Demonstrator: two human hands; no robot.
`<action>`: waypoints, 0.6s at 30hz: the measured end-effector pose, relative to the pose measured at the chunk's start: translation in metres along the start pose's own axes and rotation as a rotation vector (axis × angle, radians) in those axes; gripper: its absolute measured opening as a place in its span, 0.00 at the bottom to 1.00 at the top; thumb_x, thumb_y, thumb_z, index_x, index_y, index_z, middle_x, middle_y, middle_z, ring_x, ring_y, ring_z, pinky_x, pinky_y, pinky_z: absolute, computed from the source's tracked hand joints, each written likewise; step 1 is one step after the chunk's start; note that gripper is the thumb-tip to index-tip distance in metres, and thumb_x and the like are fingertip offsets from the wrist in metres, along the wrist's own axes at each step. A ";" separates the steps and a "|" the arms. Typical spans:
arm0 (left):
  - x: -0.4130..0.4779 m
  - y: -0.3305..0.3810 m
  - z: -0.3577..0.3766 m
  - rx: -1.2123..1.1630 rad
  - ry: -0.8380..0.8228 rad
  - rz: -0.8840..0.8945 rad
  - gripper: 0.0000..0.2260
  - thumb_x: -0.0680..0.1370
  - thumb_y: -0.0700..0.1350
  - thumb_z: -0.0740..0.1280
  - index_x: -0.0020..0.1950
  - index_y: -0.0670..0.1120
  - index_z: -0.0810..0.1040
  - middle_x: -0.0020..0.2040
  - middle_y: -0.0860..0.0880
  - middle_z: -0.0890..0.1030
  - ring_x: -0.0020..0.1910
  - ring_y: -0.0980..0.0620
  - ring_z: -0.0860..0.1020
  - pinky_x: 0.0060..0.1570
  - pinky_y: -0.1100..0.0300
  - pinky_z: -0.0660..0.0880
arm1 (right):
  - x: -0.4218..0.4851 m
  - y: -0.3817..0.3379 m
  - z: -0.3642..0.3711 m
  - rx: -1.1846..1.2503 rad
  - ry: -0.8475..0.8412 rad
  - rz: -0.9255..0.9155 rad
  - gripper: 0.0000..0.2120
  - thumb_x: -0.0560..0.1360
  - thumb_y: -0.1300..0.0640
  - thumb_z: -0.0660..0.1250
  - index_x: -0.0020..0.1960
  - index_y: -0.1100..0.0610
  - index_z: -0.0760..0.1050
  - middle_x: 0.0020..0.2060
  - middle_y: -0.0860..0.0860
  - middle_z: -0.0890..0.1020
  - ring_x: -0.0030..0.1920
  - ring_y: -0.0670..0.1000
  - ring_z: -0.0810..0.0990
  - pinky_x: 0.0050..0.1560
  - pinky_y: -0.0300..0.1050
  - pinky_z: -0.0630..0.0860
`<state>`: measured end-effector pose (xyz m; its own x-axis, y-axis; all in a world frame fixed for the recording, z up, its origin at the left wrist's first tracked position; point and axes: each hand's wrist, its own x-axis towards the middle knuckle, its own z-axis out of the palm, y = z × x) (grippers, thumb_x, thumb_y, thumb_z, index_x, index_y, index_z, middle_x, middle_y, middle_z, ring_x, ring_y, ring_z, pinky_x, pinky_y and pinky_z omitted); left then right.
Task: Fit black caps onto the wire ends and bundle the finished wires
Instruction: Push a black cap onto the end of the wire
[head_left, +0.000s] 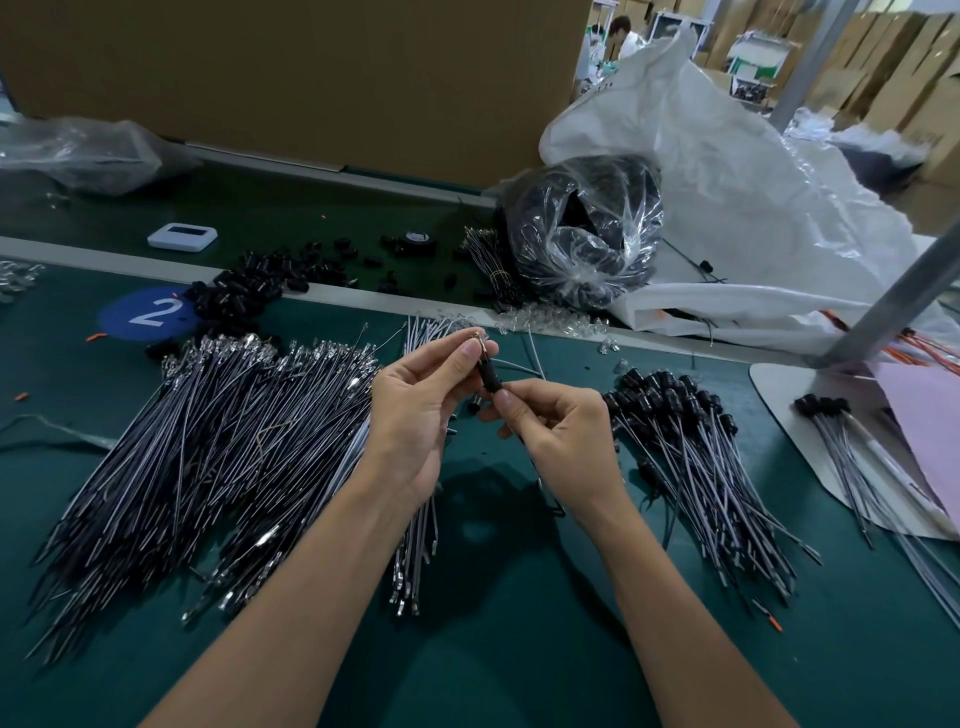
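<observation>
Black cap (491, 376): holding it raised over the green table (493, 649), gripping its upper end and the wire tip (480, 339) in the curled thumb and fingers of the left hand (415, 410), pinching its lower end between thumb and forefinger of the right hand (556, 423). Seemingly fitting the cap, partway through the push; next needing to seat it fully, then lay it on the capped wires (691, 447) just right. Leaving the uncapped wires (234, 426) at left and loose caps (244, 291) farther back for later.

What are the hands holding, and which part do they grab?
One black cap with a wire in it. The left hand pinches its upper end, by the coppery wire tip; the right hand pinches its lower end.
</observation>
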<state>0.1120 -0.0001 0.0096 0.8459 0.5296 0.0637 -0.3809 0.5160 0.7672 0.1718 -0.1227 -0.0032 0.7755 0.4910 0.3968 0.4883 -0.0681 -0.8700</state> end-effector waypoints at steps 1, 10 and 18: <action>0.000 0.000 0.000 -0.001 -0.002 -0.003 0.06 0.68 0.41 0.72 0.41 0.46 0.87 0.43 0.45 0.86 0.43 0.53 0.83 0.44 0.64 0.79 | 0.000 0.000 0.000 -0.001 -0.005 -0.003 0.06 0.76 0.65 0.69 0.46 0.58 0.85 0.36 0.50 0.86 0.33 0.47 0.81 0.38 0.40 0.78; 0.000 -0.001 0.000 0.021 -0.006 -0.001 0.06 0.68 0.42 0.72 0.42 0.46 0.86 0.43 0.44 0.86 0.43 0.52 0.83 0.47 0.62 0.80 | 0.000 0.000 0.000 -0.044 0.016 -0.026 0.06 0.76 0.65 0.69 0.44 0.59 0.85 0.35 0.48 0.86 0.34 0.47 0.82 0.37 0.42 0.79; -0.003 0.000 0.003 0.082 0.045 0.002 0.05 0.68 0.43 0.72 0.42 0.46 0.85 0.45 0.46 0.86 0.44 0.53 0.81 0.46 0.63 0.76 | 0.000 -0.003 0.000 -0.041 0.018 -0.009 0.06 0.76 0.65 0.69 0.43 0.59 0.84 0.35 0.50 0.85 0.33 0.49 0.81 0.38 0.48 0.79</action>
<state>0.1110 -0.0035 0.0114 0.8268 0.5613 0.0373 -0.3489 0.4597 0.8167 0.1704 -0.1229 -0.0009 0.7781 0.4760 0.4098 0.5109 -0.1000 -0.8538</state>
